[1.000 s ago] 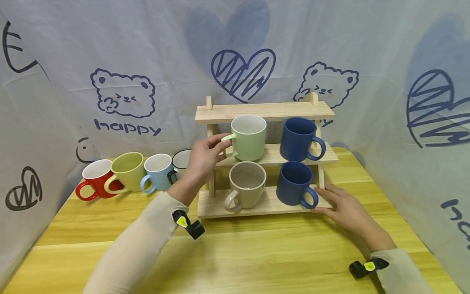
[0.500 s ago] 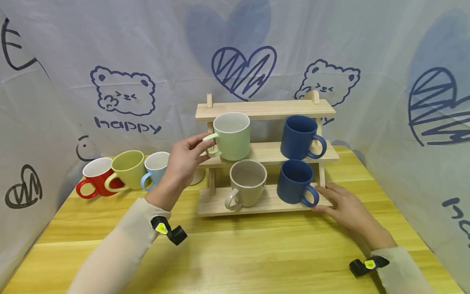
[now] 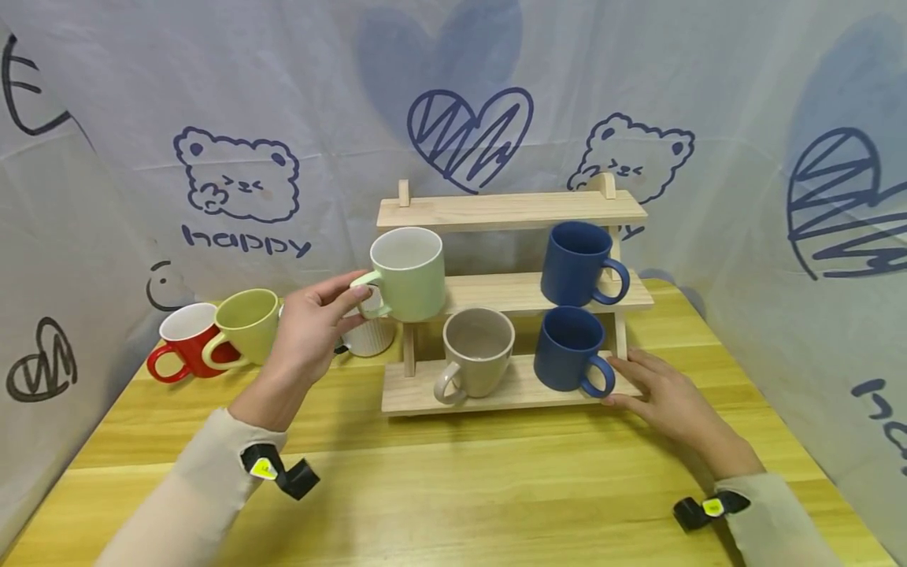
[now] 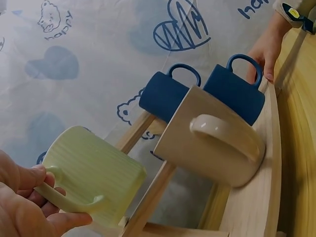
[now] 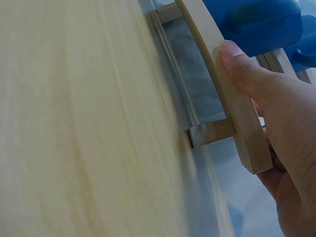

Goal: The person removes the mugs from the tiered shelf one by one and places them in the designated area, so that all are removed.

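My left hand (image 3: pixel 305 335) pinches the handle of a light green mug (image 3: pixel 411 276) between thumb and fingers. That mug hangs upright at the left end of the middle shelf of a wooden three-tier rack (image 3: pixel 510 209); in the left wrist view its ribbed side shows. With thumb on top and fingers below, my right hand (image 3: pixel 662 402) grips the right end of the bottom shelf (image 5: pixel 252 133). A beige mug (image 3: pixel 483 358) and a dark blue mug (image 3: pixel 569 350) stand on this shelf. Another dark blue mug (image 3: pixel 575 266) stands on the middle shelf at right.
At left on the wooden table (image 3: pixel 453 496) stand a red mug (image 3: pixel 194 350) and a yellow-green mug (image 3: pixel 251 323). A white ribbed mug (image 3: pixel 372 337) is partly hidden behind my left hand and the green mug. A printed cloth (image 3: pixel 340 94) hangs behind.
My left hand has moved left with the light green mug, from the middle of the shelf to its left end. The right hand has kept its place on the rack.
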Demonstrator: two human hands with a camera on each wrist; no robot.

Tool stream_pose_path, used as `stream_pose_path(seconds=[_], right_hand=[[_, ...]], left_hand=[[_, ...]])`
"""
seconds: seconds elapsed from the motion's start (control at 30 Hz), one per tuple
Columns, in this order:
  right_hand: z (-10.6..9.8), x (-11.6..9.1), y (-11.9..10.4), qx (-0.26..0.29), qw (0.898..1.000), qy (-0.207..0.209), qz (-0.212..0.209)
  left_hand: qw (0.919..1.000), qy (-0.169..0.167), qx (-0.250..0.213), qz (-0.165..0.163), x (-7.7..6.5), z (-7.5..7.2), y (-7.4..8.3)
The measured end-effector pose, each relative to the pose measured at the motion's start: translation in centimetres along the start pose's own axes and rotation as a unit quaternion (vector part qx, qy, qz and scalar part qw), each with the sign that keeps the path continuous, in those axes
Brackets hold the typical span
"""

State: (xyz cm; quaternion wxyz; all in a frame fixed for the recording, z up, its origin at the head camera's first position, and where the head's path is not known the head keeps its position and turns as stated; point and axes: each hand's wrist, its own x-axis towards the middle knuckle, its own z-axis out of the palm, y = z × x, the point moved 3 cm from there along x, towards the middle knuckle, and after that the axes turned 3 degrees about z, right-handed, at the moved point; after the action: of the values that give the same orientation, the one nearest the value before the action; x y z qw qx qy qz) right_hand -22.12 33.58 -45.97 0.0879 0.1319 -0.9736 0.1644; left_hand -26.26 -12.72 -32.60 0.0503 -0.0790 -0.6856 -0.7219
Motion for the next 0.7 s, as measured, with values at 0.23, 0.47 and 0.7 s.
stream_pose_path(seconds=[0.23, 0.47, 0.7], right_hand=[[0.0, -0.1, 0.1, 0.0, 1.0, 0.005, 0.001], [0.0, 0.0, 0.0, -0.002, 1.0, 0.006, -0.003], [0.0, 0.0, 0.0, 0.002, 1.0, 0.006, -0.007]], left_hand=[[0.9997, 0.02, 0.01, -0.009, -1.5, -2.3, 0.0], [0.9977, 0.059, -0.028, -0.017, -2.8, -4.3, -0.2], [0.9943, 0.084, -0.066, -0.012, -4.3, -6.2, -0.6]])
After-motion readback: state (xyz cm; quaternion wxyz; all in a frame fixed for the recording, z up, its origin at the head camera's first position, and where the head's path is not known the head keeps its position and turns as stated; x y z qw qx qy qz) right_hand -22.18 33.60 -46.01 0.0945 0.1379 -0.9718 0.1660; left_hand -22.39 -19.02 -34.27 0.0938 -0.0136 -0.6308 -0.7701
